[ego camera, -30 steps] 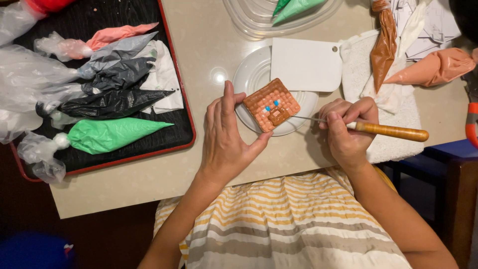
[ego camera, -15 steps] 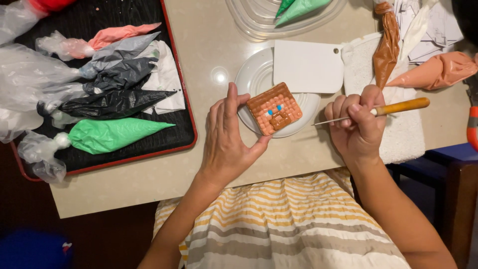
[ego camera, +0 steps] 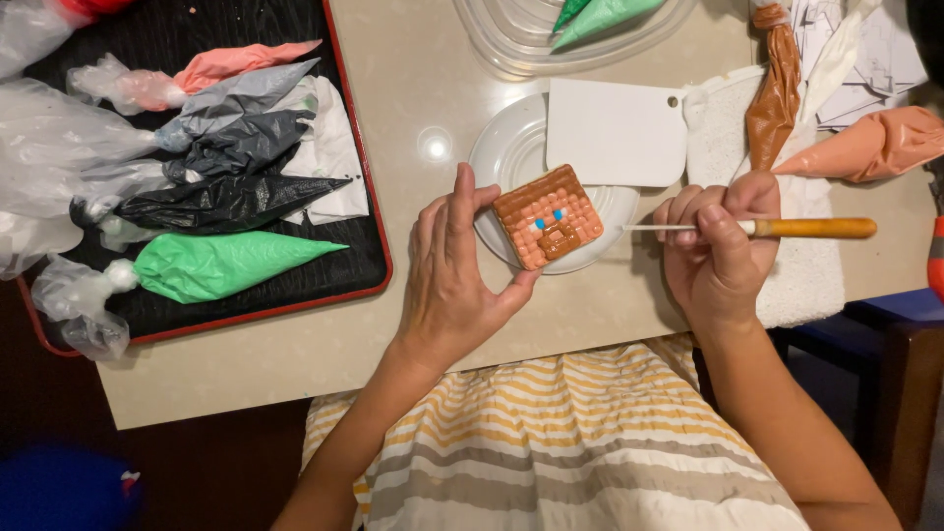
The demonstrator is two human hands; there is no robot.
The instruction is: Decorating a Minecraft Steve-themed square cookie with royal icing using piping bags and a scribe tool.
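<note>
Beige tabletop (ego camera: 413, 88), seen from above; person seated at its near edge in a yellow-striped garment (ego camera: 580, 442).

Left hand (ego camera: 454, 275): fingers loosely spread, thumb and fingertips pinching the left edge and lower corner of a square iced cookie (ego camera: 548, 216). Cookie is orange-brown with a grid pattern, two blue dots and a darker brown patch, tilted like a diamond, held over a small white plate (ego camera: 511, 157).

Right hand (ego camera: 716, 246): closed around a wooden-handled scribe tool (ego camera: 787, 228), held level; thin metal tip points left, ending just beside the cookie's right corner. Cannot tell if it touches.

White rectangular scraper card (ego camera: 615, 133) lies across the plate's upper right. White towel (ego camera: 801, 265) under the right hand. Brown piping bag (ego camera: 772, 93) and peach piping bag (ego camera: 870, 146) at right, well apart from the cookie.

Left: black tray with red rim (ego camera: 379, 246) holding a green piping bag (ego camera: 231, 265), black bag (ego camera: 211, 202), grey bag (ego camera: 236, 98), pink bag (ego camera: 241, 64). Clear container (ego camera: 511, 54) at top with green bags inside.
</note>
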